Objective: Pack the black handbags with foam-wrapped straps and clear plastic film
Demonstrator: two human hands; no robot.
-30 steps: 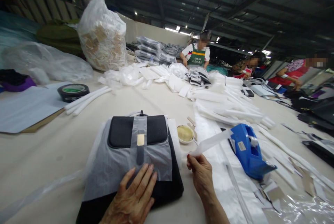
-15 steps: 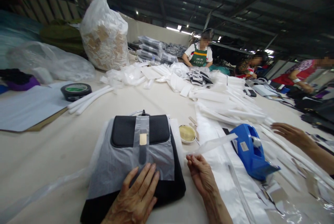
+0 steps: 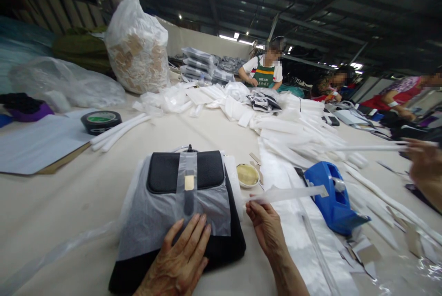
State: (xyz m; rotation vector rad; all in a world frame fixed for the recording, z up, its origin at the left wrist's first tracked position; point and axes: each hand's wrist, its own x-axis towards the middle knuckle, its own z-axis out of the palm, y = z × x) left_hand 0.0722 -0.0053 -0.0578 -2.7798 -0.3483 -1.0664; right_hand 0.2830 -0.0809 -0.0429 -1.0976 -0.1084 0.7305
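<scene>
A black bag (image 3: 238, 236) lies on the table, with a translucent sheet (image 3: 148, 208) over its front. A clear strip (image 3: 188, 167) runs down the flap across a gold-coloured clasp (image 3: 189, 182). My left hand (image 3: 183, 254) rests flat on the sheet and the bag's lower part, fingers stretched out. Just right of the bag, my right hand (image 3: 265, 224) pinches one end of a translucent strip (image 3: 290, 193). Its other end reaches in front of the blue tape dispenser (image 3: 331, 199); whether it is joined there I cannot tell.
A co-worker's hand (image 3: 424, 162) at the right holds a white rod (image 3: 376, 148). Behind the bag lie a round dish (image 3: 247, 175), white packing material (image 3: 283, 125) and a black tape roll (image 3: 101, 121). Several people work farther back, including one in a green apron (image 3: 264, 76).
The strip's far end has dropped and shifted right, my right hand barely moving. The co-worker's hand has moved right and now holds a white rod. My left hand stays put.
</scene>
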